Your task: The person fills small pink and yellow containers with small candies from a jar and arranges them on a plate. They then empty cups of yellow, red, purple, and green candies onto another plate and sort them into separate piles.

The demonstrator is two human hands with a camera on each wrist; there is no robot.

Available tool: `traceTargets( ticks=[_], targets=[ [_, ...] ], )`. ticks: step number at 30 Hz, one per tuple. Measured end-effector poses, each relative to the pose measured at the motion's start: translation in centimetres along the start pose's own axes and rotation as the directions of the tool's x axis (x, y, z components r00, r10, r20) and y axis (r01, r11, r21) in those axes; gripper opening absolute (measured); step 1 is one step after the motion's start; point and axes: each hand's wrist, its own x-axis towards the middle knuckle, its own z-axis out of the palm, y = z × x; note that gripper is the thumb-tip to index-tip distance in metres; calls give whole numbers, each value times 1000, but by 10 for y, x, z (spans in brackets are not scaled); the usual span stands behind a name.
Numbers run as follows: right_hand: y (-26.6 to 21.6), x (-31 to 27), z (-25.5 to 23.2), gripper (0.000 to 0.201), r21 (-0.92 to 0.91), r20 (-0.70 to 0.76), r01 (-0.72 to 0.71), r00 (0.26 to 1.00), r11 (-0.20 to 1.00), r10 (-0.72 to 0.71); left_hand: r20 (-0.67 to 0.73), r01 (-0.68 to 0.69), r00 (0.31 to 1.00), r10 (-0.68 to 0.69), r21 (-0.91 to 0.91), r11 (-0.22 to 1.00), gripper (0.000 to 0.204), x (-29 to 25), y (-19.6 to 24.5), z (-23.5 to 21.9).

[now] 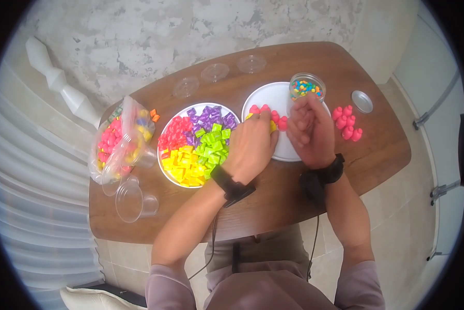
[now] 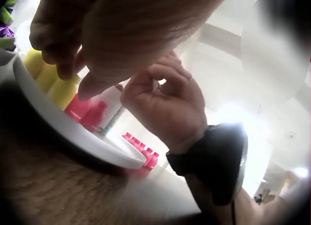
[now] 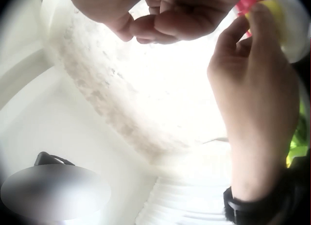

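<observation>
My left hand (image 1: 252,144) reaches over the left part of a white plate (image 1: 288,153). Its thumb and fingers pinch the top of a yellow bottle-shaped candy (image 2: 63,94), the last of a short yellow row on the plate. Pink bottle-shaped candies (image 2: 95,115) stand right beside it. Above the plate's right side, my right hand (image 1: 314,129) is raised with loosely curled fingers, and nothing shows between them. Behind its fingertips in the head view is a clear round container (image 1: 307,85) of small multicoloured candies.
Left of my left hand, a plate (image 1: 162,164) bears red, purple, green and yellow wrapped sweets. A plastic bag (image 1: 100,170) of candies and clear cups (image 1: 130,201) stand farther left. Pink candies (image 1: 348,124) and a round lid (image 1: 362,102) lie at right, clear lids (image 1: 215,72) behind.
</observation>
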Motion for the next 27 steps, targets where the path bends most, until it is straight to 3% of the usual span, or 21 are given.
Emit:
traceTargets(
  ticks=[4,5,6,8,10,12,14,17,19,23,25,26,27],
  targets=[
    [7,1,-2,32,-35,19,-88,996,995,89,-25,-21,999,22,45,999,19,-3,-3,8],
    [8,-1,2,29,-64,21,-84,996,994,86,-94,-110,990,109,3,994,16,-8,-5,7],
    [9,-1,3,29,-65,22,-79,996,995,81,-94,-114,989,114,4,993,16,-13,-7,4],
    [13,-1,6,23,-410,-59,-68,997,909,48,-192,-66,980,46,-96,993,16,-25,-1,-14],
    [16,-2,12,20,-447,-67,-75,996,891,50,-219,74,968,-124,-223,972,13,-38,7,-35],
    [20,-9,18,22,-567,-13,-123,990,814,141,-264,43,957,-119,-278,959,12,-46,-1,-39],
    [19,-13,28,25,-585,-25,-164,983,794,184,-146,150,925,-351,-708,690,12,-50,-1,-45],
    [23,-17,34,26,-554,-42,-271,953,787,299,-73,166,929,-362,-792,587,13,-50,-6,-37],
    [17,-16,33,30,-541,-70,-174,984,823,161,-15,206,914,-406,-844,495,15,-52,-8,-31],
    [1,-8,17,26,-520,-75,-99,995,848,70,85,247,909,-407,-897,365,20,-62,-13,-30],
    [-1,-7,13,25,-677,-54,-21,998,736,-21,231,281,888,-398,-957,71,25,-67,-13,-32],
    [2,-7,13,25,-681,-57,-28,998,732,-15,233,280,886,-402,-958,63,25,-67,-13,-34],
    [4,-7,12,24,-798,-48,4,996,603,-70,371,360,860,-352,-928,-98,26,-67,-13,-36]
  ],
)
